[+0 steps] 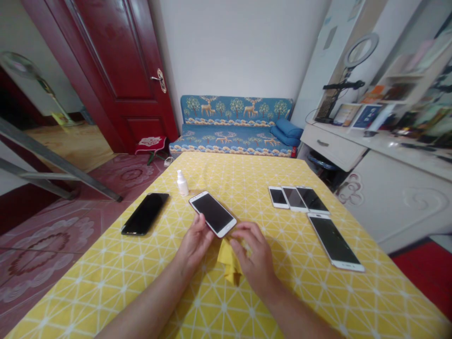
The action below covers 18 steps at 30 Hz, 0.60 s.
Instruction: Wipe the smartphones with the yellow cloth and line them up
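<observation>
My left hand (195, 241) grips a white smartphone (213, 214) by its near left edge, tilted above the table with its dark screen facing up. At the phone's lower right corner is my right hand (254, 254), its fingers closed on a yellow cloth (229, 264) that hangs down beneath them. Beyond the held phone, to its left, a small white spray bottle (182, 183) stands upright. A black smartphone (145, 214) lies at the left side of the table.
On the right of the yellow-patterned table (226, 310), several white phones lie together, the nearest a larger phone (334, 241). Behind the table is a blue sofa (233, 134). A cluttered white desk (399, 146) stands right; a metal ladder-like frame (67, 174) stands left.
</observation>
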Tool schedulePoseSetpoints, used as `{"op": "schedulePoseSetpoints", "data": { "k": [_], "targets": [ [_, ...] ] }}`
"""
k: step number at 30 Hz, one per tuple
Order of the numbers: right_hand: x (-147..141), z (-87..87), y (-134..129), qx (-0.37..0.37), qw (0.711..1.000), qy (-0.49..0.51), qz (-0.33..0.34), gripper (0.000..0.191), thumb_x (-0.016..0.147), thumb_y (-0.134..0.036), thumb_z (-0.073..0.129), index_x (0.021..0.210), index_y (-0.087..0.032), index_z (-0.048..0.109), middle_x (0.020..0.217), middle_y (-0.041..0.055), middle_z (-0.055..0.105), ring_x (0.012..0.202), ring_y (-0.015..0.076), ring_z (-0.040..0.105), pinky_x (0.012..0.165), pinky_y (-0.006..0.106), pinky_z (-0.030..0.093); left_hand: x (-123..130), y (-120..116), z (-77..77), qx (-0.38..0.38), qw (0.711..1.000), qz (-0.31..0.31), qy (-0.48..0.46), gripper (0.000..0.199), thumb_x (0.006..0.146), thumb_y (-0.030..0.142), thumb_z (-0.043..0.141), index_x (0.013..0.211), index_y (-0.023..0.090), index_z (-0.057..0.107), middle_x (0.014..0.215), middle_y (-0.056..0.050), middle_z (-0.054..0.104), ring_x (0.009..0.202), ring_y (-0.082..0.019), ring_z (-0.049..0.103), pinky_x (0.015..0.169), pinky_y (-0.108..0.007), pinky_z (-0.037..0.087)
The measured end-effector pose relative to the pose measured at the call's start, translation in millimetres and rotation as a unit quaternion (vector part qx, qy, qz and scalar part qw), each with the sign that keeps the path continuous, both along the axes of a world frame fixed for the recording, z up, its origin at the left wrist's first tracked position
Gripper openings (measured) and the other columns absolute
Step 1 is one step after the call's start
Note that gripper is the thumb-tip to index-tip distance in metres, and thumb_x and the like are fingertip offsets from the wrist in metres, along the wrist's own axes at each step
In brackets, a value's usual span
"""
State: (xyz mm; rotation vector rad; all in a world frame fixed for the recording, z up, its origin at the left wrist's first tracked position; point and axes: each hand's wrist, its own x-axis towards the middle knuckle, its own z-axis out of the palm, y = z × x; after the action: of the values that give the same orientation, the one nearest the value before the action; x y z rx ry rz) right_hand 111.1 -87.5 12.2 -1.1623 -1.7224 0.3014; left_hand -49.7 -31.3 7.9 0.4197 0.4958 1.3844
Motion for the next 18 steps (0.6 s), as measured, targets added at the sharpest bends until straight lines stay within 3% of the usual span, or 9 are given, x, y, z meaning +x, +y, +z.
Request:
{"op": "schedulePoseSetpoints", "data": {
  "k": [3,5,8,10,14,18],
  "targets": [
    [0.3,-3.2,2.2,0.009,1.0,0.002,-0.018,0.06,0.082,-0.036,0.064,0.135,-0.022,0.042,0.141,0.0144,0.041,0.133,0.0295,0.037,0.107,0.051,0.036,10.5,-11.6,4.8,0.037,0.996,-0.064,0.051,0.04,0.085,0.018,0.06,0.125,0.023,0.054,0.114,-0.005,0.068,0.103,-0.017,0.064,0.096,-0.033,0.049],
    [-0.8,-7.4,1.9,-0.032,0.998,-0.045,0.005,0.076,0.079,-0.034,0.067,0.144,-0.025,0.03,0.153,0.0132,0.024,0.14,0.0319,0.026,0.109,0.054,0.033,18.5,-19.9,7.3,0.049,0.989,-0.112,0.078,0.044,0.085,0.021,0.061,0.128,0.024,0.052,0.123,-0.007,0.064,0.11,-0.021,0.062,0.097,-0.036,0.049],
    [-2.2,-14.9,0.3,-0.082,0.992,-0.101,0.007,0.076,0.08,-0.021,0.06,0.147,-0.029,0.025,0.158,0.0092,0.009,0.143,0.0335,0.02,0.107,0.056,0.036,27.6,-28.3,8.8,0.059,0.98,-0.157,0.106,0.049,0.085,0.026,0.062,0.132,0.024,0.049,0.133,-0.01,0.057,0.119,-0.026,0.056,0.099,-0.038,0.046],
    [-1.9,-18.5,-0.2,-0.08,0.989,-0.126,-0.008,0.075,0.081,-0.016,0.054,0.148,-0.028,0.023,0.159,0.0094,0.007,0.143,0.0337,0.018,0.107,0.056,0.036,30.3,-30.1,8.4,0.076,0.975,-0.165,0.131,0.05,0.085,0.028,0.062,0.133,0.024,0.049,0.138,-0.01,0.053,0.125,-0.027,0.051,0.101,-0.037,0.044],
    [1.2,-17.0,-0.7,-0.081,0.974,-0.204,-0.051,0.068,0.083,-0.017,0.05,0.147,-0.021,0.029,0.158,0.0122,0.014,0.139,0.0341,0.027,0.105,0.055,0.037,28.7,-28.0,5.0,0.114,0.958,-0.173,0.196,0.053,0.082,0.031,0.066,0.132,0.024,0.052,0.141,-0.009,0.05,0.131,-0.028,0.043,0.106,-0.037,0.039],
    [10.4,-9.9,-3.3,-0.131,0.933,-0.309,-0.132,0.057,0.082,-0.022,0.052,0.138,-0.017,0.046,0.154,0.0142,0.027,0.132,0.0373,0.036,0.103,0.055,0.036,26.0,-25.5,-1.1,0.134,0.942,-0.211,0.226,0.057,0.078,0.038,0.07,0.13,0.022,0.055,0.132,-0.013,0.057,0.122,-0.029,0.052,0.105,-0.044,0.039]
  ]
}}
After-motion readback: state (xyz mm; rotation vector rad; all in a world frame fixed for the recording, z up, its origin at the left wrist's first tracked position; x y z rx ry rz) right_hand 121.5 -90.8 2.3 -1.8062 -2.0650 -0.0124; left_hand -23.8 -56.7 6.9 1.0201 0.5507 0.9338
